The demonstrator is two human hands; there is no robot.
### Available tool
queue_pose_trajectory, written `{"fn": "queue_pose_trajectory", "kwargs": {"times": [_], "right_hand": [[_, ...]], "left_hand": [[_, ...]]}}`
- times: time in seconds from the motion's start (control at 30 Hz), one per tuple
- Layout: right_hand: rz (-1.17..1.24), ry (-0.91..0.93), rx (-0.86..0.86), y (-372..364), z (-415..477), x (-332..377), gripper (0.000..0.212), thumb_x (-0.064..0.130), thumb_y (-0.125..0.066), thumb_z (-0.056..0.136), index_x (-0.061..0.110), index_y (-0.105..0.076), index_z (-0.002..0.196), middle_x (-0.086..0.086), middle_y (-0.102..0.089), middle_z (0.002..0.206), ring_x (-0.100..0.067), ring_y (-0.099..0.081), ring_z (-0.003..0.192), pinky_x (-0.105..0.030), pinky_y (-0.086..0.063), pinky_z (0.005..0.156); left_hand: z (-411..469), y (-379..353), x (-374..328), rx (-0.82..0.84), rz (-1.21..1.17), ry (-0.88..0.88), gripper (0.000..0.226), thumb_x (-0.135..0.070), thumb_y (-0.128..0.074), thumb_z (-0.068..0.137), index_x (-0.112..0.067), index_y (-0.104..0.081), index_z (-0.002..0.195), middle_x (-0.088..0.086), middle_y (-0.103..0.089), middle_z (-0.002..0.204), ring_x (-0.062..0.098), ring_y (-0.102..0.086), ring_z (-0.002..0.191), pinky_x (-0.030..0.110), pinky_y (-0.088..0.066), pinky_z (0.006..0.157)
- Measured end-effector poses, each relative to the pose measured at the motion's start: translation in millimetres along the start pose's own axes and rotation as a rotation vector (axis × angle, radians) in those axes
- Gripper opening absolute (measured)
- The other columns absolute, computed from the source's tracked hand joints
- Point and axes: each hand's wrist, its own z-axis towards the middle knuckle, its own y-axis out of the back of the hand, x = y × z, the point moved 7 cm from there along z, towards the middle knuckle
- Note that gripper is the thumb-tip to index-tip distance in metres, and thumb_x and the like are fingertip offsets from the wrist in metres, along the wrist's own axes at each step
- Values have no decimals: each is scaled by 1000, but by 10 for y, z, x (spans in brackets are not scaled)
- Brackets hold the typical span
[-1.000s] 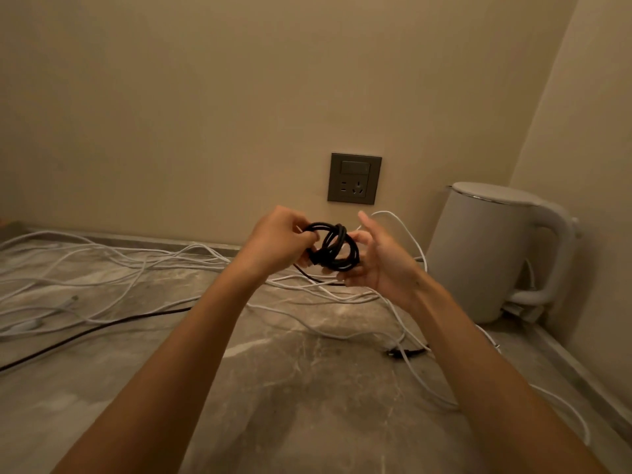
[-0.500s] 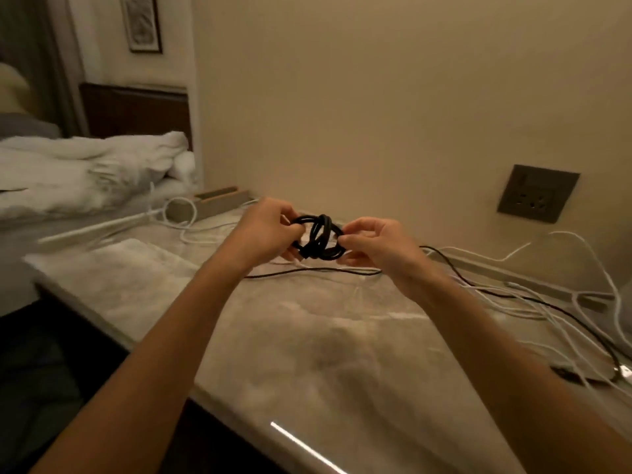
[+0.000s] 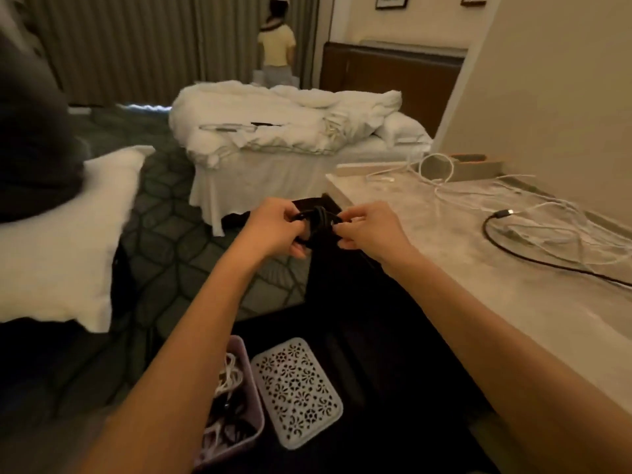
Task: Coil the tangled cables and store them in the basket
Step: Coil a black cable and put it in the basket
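Left hand (image 3: pixel 273 230): fingers curled round the left side of the black coil (image 3: pixel 319 222), grasping it.
Right hand (image 3: pixel 371 230): thumb and fingers pinch the right side of the same coil.
Black coil: wound into a tight bundle, held in the air between both hands, just off the near-left corner of the counter (image 3: pixel 461 268).
Basket (image 3: pixel 239 345): on the floor below the left forearm, white and dark cables inside.
Lid (image 3: pixel 297 391): perforated, lying flat just right of the basket.
Counter: loose white cables (image 3: pixel 441 186) and one uncoiled black cable (image 3: pixel 492 241) lie spread on it.
Background: a bed (image 3: pixel 273 138) with rumpled white bedding.
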Motion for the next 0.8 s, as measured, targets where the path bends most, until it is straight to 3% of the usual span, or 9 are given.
{"fn": "queue_pose_trajectory", "kwargs": {"times": [0.1,0.17,0.27,0.4,0.53,0.67,0.8], "right_hand": [[-57,-10,51,-585,109,-36,9,7,-68,84,6,-68,92,-4,-62,69,-14,-65,61,-30,-59,70],[-82,-39,73,-939,137,-107,7,9,-70,83,8,-65,78,-5,-64,71,-16,-68,67,-33,-59,75],[-122,-104,115,-1494,191,-289,30,9,-69,84,16,-55,58,-4,-62,65,-20,-69,77,-37,-57,80],[-104,-220,209,-2118,213,-660,26,8,-69,83,16,-54,64,-8,-64,73,-18,-66,71,-33,-57,76],[-130,-287,261,-2537,285,-1068,27,4,-70,82,16,-50,68,-11,-63,83,-18,-63,64,-31,-58,66],[-230,-340,384,-2892,296,-1465,32,-2,-67,79,17,-57,56,-7,-62,64,-27,-66,76,-45,-56,82],[-274,-420,487,-3136,191,-1871,33,-2,-59,85,18,-60,58,-3,-59,65,-24,-64,80,-38,-56,84]], "left_hand": [[-4,296,565,-51,14,108,21,-2,-51,91,-12,-55,72,10,-64,63,14,-63,44,31,-59,58],[-24,427,927,-78,-17,174,21,-1,-51,90,-12,-54,73,15,-65,70,18,-67,52,36,-59,64],[-66,593,1481,-123,-48,307,20,0,-53,89,-13,-53,73,18,-64,80,30,-69,67,42,-59,69],[-119,677,2156,-118,-73,455,20,1,-52,89,-15,-46,78,21,-60,96,28,-67,61,41,-59,60],[-118,634,2780,-113,-33,569,24,1,-49,86,-19,-39,77,22,-57,109,39,-67,80,50,-56,73],[-163,448,3226,3,77,673,19,1,-58,84,-12,-44,85,17,-60,105,34,-67,88,44,-56,79],[-215,234,3635,120,118,771,10,0,-63,83,-3,-58,90,18,-66,94,33,-68,88,43,-55,81]]}}
